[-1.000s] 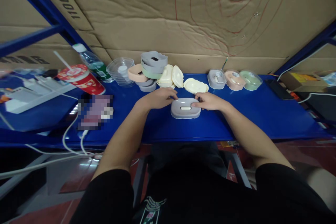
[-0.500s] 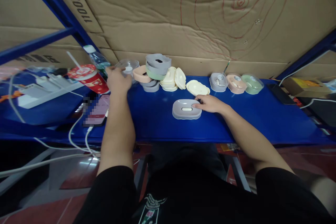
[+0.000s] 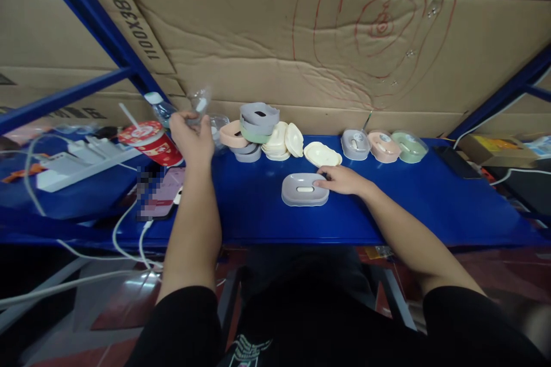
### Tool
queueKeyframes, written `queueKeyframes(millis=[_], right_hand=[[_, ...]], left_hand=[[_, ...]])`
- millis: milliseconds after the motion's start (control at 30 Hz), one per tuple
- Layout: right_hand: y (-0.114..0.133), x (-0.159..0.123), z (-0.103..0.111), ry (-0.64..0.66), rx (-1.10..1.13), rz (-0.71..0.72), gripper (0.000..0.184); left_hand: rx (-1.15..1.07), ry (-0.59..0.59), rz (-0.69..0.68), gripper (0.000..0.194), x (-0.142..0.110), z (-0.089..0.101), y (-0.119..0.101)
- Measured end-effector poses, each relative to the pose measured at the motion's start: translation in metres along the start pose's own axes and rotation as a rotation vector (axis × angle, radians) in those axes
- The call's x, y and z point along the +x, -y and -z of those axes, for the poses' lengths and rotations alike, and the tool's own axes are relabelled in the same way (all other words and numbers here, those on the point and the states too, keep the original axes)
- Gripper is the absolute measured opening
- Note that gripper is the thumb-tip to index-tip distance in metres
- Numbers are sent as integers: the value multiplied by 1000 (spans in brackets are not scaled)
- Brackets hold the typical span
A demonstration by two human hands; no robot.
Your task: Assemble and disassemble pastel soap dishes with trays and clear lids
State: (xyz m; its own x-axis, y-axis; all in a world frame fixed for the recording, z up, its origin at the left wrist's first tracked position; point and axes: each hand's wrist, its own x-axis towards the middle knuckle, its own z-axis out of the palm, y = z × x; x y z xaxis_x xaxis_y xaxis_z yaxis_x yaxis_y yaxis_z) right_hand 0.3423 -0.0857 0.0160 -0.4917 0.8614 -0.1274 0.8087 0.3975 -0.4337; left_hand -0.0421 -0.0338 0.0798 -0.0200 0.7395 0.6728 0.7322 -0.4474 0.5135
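My left hand (image 3: 191, 136) is raised at the back left of the blue shelf (image 3: 267, 218), closed on a clear plastic lid (image 3: 199, 100) lifted above the stack of clear lids (image 3: 217, 124). My right hand (image 3: 340, 179) rests on the right end of a grey soap box (image 3: 303, 189) with a cream insert, fingers curled on its rim. Behind it stand stacked grey, peach and green box bases (image 3: 252, 132) and cream inserts (image 3: 284, 140), with one cream insert (image 3: 322, 155) lying alone.
Three closed boxes, grey (image 3: 355, 144), peach (image 3: 382, 145) and green (image 3: 408, 145), line the back right. A red cup with straw (image 3: 150, 142), a water bottle (image 3: 160, 110), a phone (image 3: 160, 194), a power strip (image 3: 81, 160) and white cables sit left. Cardboard walls the back.
My left hand left the grey box, reached to the clear lid stack at the back left, and has lifted one lid. My right hand stayed on the box.
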Motion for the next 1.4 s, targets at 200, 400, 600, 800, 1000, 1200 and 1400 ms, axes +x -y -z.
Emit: queueKeyframes(millis=[200, 400, 600, 800, 1000, 1200, 1400], right_hand=[[1, -2, 3, -32, -73, -31, 50], [-6, -3, 10, -372, 297, 72, 76], [4, -9, 15, -518, 478, 73, 72], [2, -8, 20, -291, 523, -100, 76], [-3, -9, 22, 74, 425, -181, 72], [-2, -11, 20, 242, 311, -168, 75], [-7, -8, 14, 203, 346, -113, 74]], left_hand=[[-150, -16, -14, 46, -8, -26, -21], [-480, 239, 18, 35, -44, -64, -47], [-554, 514, 203, 30, -62, -83, -73], [-433, 692, 294, 54, -64, -76, -78], [-283, 1046, 279, 48, -57, -63, -79], [-247, 1258, 186, 50, -54, -62, -76], [-413, 1194, 132, 56, -57, -66, -63]])
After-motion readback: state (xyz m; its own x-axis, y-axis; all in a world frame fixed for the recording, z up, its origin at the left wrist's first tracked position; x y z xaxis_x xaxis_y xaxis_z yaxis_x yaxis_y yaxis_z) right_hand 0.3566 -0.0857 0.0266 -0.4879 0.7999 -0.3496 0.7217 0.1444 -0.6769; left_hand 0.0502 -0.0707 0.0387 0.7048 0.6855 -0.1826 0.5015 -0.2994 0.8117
